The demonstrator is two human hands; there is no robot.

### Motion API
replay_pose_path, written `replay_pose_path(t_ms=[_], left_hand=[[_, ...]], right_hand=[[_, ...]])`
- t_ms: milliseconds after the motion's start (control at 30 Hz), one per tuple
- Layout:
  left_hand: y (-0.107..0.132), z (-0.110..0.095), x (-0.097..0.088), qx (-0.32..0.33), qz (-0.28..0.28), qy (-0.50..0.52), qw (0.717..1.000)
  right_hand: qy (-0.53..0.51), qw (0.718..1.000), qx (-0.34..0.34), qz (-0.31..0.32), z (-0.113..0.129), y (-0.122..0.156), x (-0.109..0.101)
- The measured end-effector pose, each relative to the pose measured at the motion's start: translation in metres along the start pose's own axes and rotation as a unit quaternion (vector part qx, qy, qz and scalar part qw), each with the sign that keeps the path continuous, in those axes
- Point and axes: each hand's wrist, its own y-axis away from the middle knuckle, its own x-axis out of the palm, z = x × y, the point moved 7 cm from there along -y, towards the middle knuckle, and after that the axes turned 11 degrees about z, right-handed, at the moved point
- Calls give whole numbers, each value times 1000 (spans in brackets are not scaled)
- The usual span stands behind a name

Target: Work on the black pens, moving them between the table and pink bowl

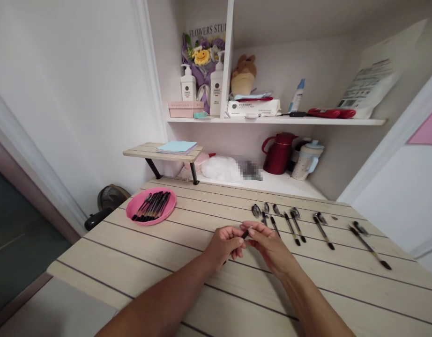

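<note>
Above the middle of the table, my left hand (227,244) is closed around a slim black pen (247,232). Its lower end sticks out under the left fingers. My right hand (267,244) pinches the upper end, close to a small light tip. Part of the pen is hidden by the fingers. Beyond and to the right of my hands lie several slim black pens (323,231) with dark blunt ends. Small shiny dark pieces (256,210), too small to make out, lie near their far ends. At the left, a pink dish (130,206) holds several black pens (152,206).
The slatted wooden table (138,260) carries a small raised shelf (142,150) with light-blue paper (177,147). Behind stand a red jug (279,153), a pale cup (307,160) and a white fluffy thing (219,168). Bottles and packets fill the white shelf (307,121) above.
</note>
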Motion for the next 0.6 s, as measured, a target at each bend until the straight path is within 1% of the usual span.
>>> replay_pose_path(t_ms=[67,200,333,400,533,600], left_hand=[[0,0,1,-1,3,-3,1000],[1,0,1,-3,7,-9,1000],[1,-1,1,3,9,-8,1000],[1,-2,2,3,14,-9,1000],[1,-1,1,-4,6,-6,1000],[1,0,1,-4,3,1,1000]], right_hand=[[-25,1000,-5,8,0,0,2],[1,1000,-20,-23,1,0,0],[-11,1000,5,6,-1,1,2],[-24,1000,5,11,-1,0,0],[-6,1000,-14,-17,-1,-1,-5],[0,1000,-15,-15,-1,-1,-3]])
